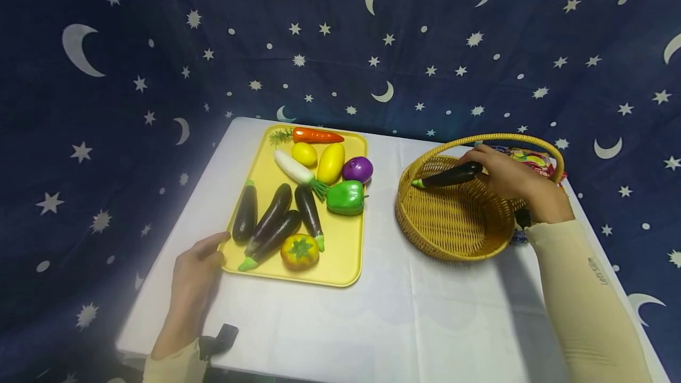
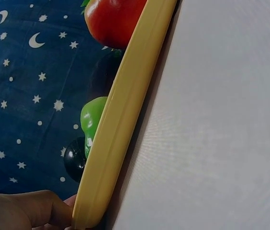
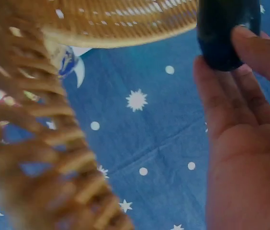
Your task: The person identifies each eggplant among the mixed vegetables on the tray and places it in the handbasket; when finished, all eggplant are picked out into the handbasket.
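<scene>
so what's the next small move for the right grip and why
Probably lower the eggplant into the basket and let go: the right grip pinches its thick end, and the basket shows bare weave below.

White table (image 1: pixel 388 318): tray (image 1: pixel 340 256), wicker basket (image 1: pixel 452 223), colorful packet (image 1: pixel 537 162).

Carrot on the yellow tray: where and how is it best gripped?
Probably mid-body from above, pinching the carrot across its width: it is slender, lies crosswise along the far rim of the yellow tray, tapers rightward and ends leftward in wispy greens.
</scene>
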The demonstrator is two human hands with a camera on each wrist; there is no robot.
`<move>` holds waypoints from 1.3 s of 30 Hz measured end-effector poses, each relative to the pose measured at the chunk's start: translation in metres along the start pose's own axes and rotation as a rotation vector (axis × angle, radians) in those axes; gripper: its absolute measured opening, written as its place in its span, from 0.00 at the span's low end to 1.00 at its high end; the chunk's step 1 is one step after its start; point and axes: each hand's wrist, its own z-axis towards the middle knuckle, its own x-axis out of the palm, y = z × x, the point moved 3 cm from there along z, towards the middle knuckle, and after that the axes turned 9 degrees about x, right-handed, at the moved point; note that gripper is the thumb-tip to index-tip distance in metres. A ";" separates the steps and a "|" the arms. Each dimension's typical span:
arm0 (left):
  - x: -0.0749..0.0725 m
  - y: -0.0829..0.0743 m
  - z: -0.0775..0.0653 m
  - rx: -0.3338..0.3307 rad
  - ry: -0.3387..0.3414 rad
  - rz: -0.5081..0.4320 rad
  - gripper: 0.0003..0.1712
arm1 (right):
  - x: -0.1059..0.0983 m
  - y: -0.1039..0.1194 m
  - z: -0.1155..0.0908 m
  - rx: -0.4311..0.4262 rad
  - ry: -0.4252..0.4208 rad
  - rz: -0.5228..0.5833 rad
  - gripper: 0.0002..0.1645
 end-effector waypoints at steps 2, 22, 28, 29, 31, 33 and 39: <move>0.000 0.001 0.000 0.000 0.002 -0.001 0.34 | 0.006 -0.004 0.000 -0.010 0.002 -0.014 0.28; 0.002 0.001 0.003 -0.012 -0.002 0.014 0.33 | 0.050 0.001 0.015 0.095 0.153 -0.208 0.32; 0.000 -0.001 0.002 -0.013 -0.001 0.030 0.34 | 0.055 0.002 0.021 0.125 0.205 -0.221 0.31; 0.000 0.000 0.003 -0.014 0.000 0.033 0.34 | 0.056 0.003 0.022 0.123 0.206 -0.232 0.32; 0.000 0.001 0.002 -0.014 0.001 0.032 0.33 | 0.057 0.004 0.025 0.120 0.194 -0.257 0.31; 0.000 0.002 0.003 -0.011 0.001 0.025 0.33 | 0.059 0.005 0.028 0.134 0.204 -0.282 0.32; 0.001 0.004 0.003 -0.005 -0.004 0.002 0.33 | 0.062 0.008 0.031 0.209 0.251 -0.301 0.34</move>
